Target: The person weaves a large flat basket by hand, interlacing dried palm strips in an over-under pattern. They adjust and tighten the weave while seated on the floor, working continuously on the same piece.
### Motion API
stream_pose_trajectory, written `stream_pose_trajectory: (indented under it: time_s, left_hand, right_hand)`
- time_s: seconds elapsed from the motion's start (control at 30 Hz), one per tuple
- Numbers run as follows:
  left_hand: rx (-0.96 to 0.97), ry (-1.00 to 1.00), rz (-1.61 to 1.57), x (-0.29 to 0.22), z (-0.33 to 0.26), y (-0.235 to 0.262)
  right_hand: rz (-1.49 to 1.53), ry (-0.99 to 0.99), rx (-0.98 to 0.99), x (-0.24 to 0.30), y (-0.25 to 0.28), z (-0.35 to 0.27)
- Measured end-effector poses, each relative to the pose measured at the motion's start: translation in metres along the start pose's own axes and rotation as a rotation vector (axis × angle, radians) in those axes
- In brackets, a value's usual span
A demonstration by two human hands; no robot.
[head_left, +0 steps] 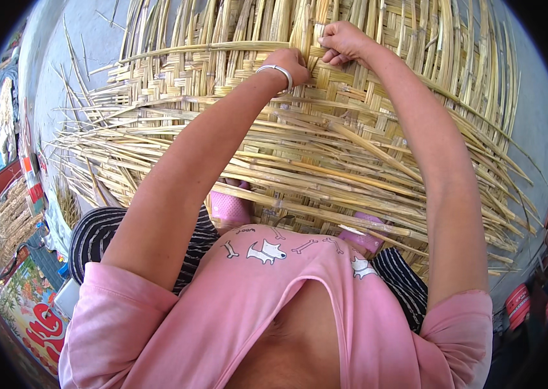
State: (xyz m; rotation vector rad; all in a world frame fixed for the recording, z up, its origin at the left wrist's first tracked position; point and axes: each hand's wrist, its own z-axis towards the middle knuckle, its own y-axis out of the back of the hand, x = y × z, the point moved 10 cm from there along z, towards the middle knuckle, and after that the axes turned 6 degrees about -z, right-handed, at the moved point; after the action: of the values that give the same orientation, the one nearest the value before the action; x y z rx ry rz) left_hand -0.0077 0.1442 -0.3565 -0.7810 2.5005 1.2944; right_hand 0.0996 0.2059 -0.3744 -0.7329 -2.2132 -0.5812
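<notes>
Our left hand (293, 63) presses closed onto the woven bamboo mat (326, 149). Just beside it, our right hand (342, 42) pinches an upright bamboo strip (316, 19), fingers clamped.

The woven bamboo mat (326, 129) runs off the top edge, so its far end cannot be seen, and the forearms hide part of the weave. The left hand (290, 63) has its fingertips tucked into the strips (352, 152), and which strip the closed right hand (342, 42) pinches cannot be told. The pink slippers (232, 207) lie mostly hidden under strips.
</notes>
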Motion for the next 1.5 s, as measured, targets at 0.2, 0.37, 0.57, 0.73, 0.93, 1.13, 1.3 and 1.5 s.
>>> stream_pose_trajectory:
  time_s: [0.2,0.37,0.57,0.73,0.93,1.13,1.3,1.5]
  left_hand:
    - [0.042,0.028,-0.060,0.011,0.005,-0.003]
    - [0.042,0.035,-0.027,0.004,0.003,-0.002]
    - [-0.024,0.058,0.039,0.004,0.011,-0.006]
    - [-0.057,-0.024,0.016,0.001,0.003,-0.003]
    - [-0.099,-0.020,0.009,0.006,0.001,0.002]
    - [-0.097,0.022,0.088,-0.004,-0.008,0.007]
    - [0.004,-0.032,-0.008,0.006,0.004,0.000]
    - [-0.041,0.006,-0.041,0.008,0.000,0.005]
  right_hand:
    - [-0.006,-0.012,-0.008,0.005,-0.001,-0.004]
    - [-0.001,-0.006,-0.013,0.000,0.001,-0.001]
    - [-0.028,-0.010,0.001,0.000,-0.001,0.001]
    - [-0.045,0.005,-0.037,0.000,0.001,0.003]
    - [-0.098,0.022,-0.117,0.001,0.004,-0.004]
    - [-0.644,0.194,-0.335,0.024,0.016,-0.011]
    - [-0.856,0.120,-0.421,0.039,0.017,-0.025]
    - [-0.890,0.077,-0.406,0.046,0.013,-0.031]
